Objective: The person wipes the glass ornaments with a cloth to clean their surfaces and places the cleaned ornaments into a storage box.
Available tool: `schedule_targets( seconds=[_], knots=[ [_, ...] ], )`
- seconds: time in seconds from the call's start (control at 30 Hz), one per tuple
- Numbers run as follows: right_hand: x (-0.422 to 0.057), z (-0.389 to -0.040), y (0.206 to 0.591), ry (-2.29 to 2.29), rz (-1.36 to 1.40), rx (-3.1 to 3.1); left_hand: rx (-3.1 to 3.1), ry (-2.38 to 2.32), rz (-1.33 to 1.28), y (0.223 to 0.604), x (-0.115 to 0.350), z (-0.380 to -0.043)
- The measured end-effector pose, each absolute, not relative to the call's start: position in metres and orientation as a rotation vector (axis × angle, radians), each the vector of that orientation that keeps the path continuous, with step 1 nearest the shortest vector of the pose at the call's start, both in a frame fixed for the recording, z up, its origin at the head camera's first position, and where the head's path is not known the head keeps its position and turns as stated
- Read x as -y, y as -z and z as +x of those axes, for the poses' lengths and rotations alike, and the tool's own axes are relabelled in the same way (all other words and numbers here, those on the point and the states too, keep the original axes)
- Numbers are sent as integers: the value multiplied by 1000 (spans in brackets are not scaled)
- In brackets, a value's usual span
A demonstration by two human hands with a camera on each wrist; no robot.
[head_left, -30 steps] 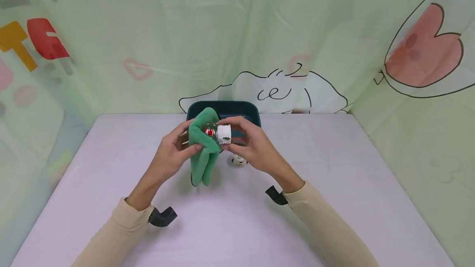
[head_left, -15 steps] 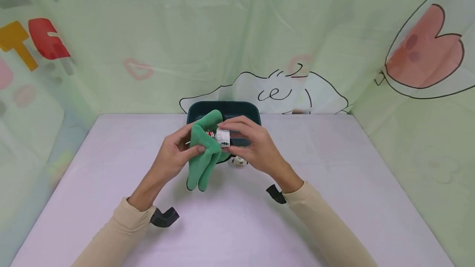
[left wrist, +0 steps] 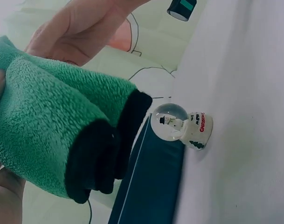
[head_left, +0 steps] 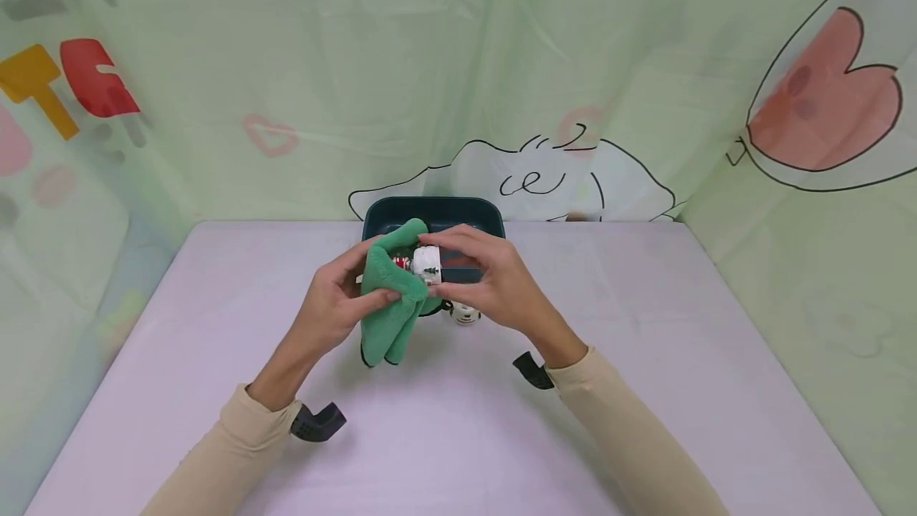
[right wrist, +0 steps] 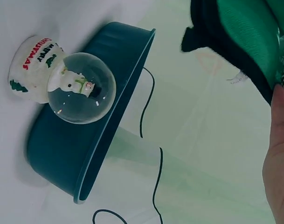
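Note:
Above the table, my left hand (head_left: 331,293) grips a fluffy green cloth (head_left: 390,317) with dark edging, folded around the glass of a snow globe. My right hand (head_left: 497,271) pinches that snow globe's white base (head_left: 427,263), which has a small dark tree on it. The globe lies on its side, glass toward the left hand; a bit of red shows inside, the rest of the glass is covered by cloth. In the left wrist view the cloth (left wrist: 53,112) hangs in loose folds. A second snow globe (right wrist: 81,88), with a snowman inside, stands upright on the table below the hands.
A dark teal basin (head_left: 401,204) stands at the table's back edge, behind the hands; the second globe is just in front of it. Pale green printed curtains (head_left: 372,62) enclose the table (head_left: 609,325) at the back and sides. Dark wrist mounts (head_left: 318,422) project from the sleeves.
The cloth has been drawn further over the globe's glass, so less of it shows, and its hanging folds have shifted. Both hands keep their holds and have barely moved.

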State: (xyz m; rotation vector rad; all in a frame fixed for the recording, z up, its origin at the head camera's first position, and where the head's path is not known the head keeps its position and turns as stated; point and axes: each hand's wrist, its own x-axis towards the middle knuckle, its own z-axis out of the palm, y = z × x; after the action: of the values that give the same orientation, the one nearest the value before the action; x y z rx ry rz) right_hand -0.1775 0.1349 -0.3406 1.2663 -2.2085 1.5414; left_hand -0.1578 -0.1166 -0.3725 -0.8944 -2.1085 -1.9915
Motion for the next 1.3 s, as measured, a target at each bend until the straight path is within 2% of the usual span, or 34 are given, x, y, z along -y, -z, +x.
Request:
schedule_targets(
  seconds=[0.37,0.73,0.9,1.3],
  knots=[
    [-135,-175,331,-1878,966,2435,2069,1747,-999,370,116,-160],
    [-135,-171,318,-1988,597,2688,2099,1352,-1072,368,117,-163],
    [-136,-170,318,-2066,657,2632,2091,1356,-1049,368,114,-163],
    [-136,-173,331,-2037,986,2383,2095,1710,-983,364,113,-162]
  ],
)
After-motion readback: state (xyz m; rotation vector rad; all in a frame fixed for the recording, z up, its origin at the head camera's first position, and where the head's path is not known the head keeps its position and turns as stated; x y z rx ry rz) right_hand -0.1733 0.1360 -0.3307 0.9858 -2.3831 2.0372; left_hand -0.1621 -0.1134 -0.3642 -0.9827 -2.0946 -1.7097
